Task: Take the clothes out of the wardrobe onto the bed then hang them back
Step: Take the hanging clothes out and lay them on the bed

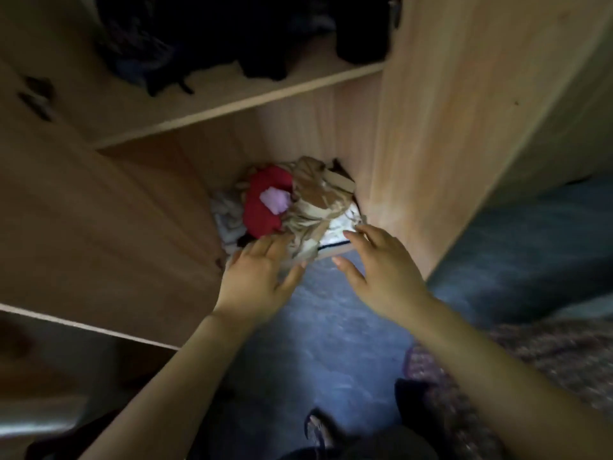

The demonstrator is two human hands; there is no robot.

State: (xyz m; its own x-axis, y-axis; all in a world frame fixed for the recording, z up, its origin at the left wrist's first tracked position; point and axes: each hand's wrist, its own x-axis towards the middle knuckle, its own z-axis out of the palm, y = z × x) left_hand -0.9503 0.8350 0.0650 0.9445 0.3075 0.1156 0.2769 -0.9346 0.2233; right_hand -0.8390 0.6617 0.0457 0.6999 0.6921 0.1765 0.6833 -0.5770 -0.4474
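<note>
Two bare hands reach into the bottom compartment of a wooden wardrobe (431, 127), both with fingers spread and straight, neither one curled around anything. The left hand (258, 277) lies palm down at the front left of a pile of clothes (298, 210), its fingertips on the lower edge of a beige patterned cloth (315, 197). The right hand (381, 270) is at the front right of the same pile, thumb held apart from the fingers; its fingertips meet the pale edge of the cloth, though whether they press on it cannot be told.

The pile sits on the wardrobe's floor, pushed towards the right wall. A red garment (265, 207) lies left of the beige cloth, with a small lilac piece (275, 199) on top of it. A white cloth (227, 217) is bunched at the far left of the pile, partly under the red one.

Above, a wooden shelf (232, 104) carries dark clothes (258, 54) that hang down to it from the dim upper part of the wardrobe.

Below the hands stretches a blue-grey floor (315, 327). A pinkish patterned fabric (530, 360) shows under the right forearm at the lower right. A foot (318, 429) in dark footwear stands on the floor near the bottom edge.
</note>
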